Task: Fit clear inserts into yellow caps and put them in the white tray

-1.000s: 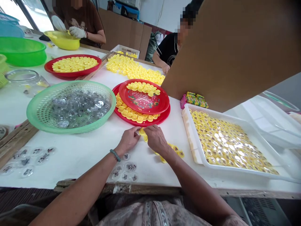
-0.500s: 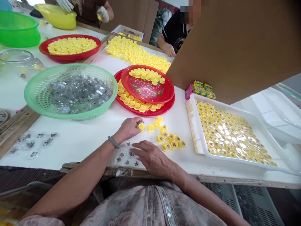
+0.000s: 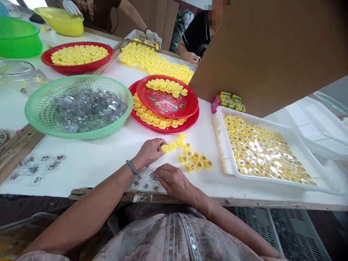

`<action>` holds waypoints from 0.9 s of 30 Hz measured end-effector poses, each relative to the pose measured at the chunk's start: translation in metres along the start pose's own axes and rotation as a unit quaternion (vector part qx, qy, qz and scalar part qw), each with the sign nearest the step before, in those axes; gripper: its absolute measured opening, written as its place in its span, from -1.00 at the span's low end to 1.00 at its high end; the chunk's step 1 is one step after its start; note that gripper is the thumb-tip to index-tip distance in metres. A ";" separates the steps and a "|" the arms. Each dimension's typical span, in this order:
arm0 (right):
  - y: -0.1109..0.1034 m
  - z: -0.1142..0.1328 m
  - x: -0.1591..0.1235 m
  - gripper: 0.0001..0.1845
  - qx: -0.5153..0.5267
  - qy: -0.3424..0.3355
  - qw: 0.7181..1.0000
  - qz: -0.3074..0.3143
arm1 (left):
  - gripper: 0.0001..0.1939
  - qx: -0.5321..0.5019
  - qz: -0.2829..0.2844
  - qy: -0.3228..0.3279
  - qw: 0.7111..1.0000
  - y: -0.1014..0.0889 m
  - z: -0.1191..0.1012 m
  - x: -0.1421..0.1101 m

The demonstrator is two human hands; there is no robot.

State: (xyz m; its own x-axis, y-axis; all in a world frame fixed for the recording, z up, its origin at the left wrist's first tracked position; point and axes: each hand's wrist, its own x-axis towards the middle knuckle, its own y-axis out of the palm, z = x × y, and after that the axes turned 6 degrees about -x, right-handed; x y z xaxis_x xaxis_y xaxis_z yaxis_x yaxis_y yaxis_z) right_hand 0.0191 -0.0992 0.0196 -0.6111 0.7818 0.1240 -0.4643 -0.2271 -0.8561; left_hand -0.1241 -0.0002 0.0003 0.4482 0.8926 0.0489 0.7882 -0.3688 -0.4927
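My left hand (image 3: 150, 151) has its thumb and fingers closed on a small round yellow plastic piece (image 3: 164, 148), held low over the white table. Just right of it lie more loose yellow pieces (image 3: 173, 146). My right hand (image 3: 175, 180) is nearer the table edge, its fingers drawn together at a clear plastic disc (image 3: 151, 175) with a small dark printed picture. Several such clear discs (image 3: 136, 182) lie beside those fingertips. To the right of both hands is a cluster of yellow pieces with printed discs on them (image 3: 199, 165).
Ahead stand a green basket (image 3: 35, 123) of clear discs and stacked red trays (image 3: 190, 105) with yellow pieces. A white tray (image 3: 220, 145) of finished-looking rows is at right, beside a large cardboard sheet (image 3: 258, 54). More clear discs (image 3: 34, 169) lie left. Two people sit opposite.
My right hand's fingers have drawn together at the clear discs. My left hand stays on its yellow piece, now lower beside the others. A co-worker's gloved hand has reached into the far white crate.
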 end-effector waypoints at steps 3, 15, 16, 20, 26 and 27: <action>-0.007 -0.004 -0.007 -0.73 0.024 0.034 0.999 -0.021 | -0.72 0.008 -0.008 0.010 1.000 0.001 0.000 0.000; -0.007 -0.006 -0.018 -0.85 -0.004 0.072 0.997 0.020 | -0.67 0.040 0.016 0.023 0.999 0.002 0.000 0.002; -0.007 -0.007 -0.019 -0.85 0.003 0.085 0.996 0.022 | -0.67 0.045 0.015 0.022 0.999 0.001 -0.001 0.001; -0.009 -0.012 -0.023 -0.86 0.060 0.127 0.990 0.010 | -0.63 0.063 0.021 0.021 0.998 -0.001 -0.002 -0.003; -0.017 -0.019 -0.021 -0.95 0.140 0.201 0.966 -0.080 | -0.57 0.009 0.009 -0.004 1.000 -0.011 -0.008 -0.009; -0.020 -0.019 -0.020 -0.94 0.151 0.213 0.961 -0.094 | -0.59 -0.014 0.002 -0.010 1.000 -0.015 -0.010 -0.010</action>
State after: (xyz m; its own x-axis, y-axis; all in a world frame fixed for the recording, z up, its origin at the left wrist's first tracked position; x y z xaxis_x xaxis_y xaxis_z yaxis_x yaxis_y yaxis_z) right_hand 0.0528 -0.0990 0.0245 -0.2097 0.9777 -0.0091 -0.7452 -0.1658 -0.6459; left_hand -0.1358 -0.0062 0.0156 0.4431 0.8960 0.0299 0.7983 -0.3791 -0.4681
